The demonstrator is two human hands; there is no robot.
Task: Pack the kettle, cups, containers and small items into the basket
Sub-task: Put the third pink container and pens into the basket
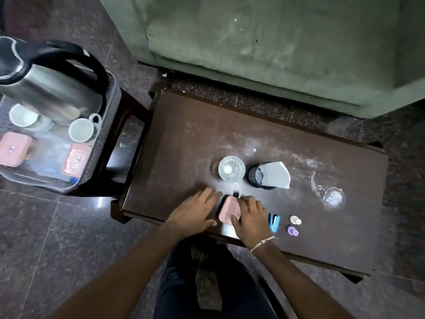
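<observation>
While the dark table [287, 180] fills the centre, the basket [101, 143] stands at its 9 o'clock holding a steel kettle [46, 88], two cups and two pink containers. On the table's near edge a pink box [227, 208] lies between both hands. Left hand [195, 212] rests flat at the box's 9 o'clock, fingers loosely spread, apparently not gripping. Right hand [250, 217] covers the box's 3 o'clock side, fingers curled onto its top. Glass [231, 168] at 12 o'clock; stapler [274, 222] and two small bottles at 3.
</observation>
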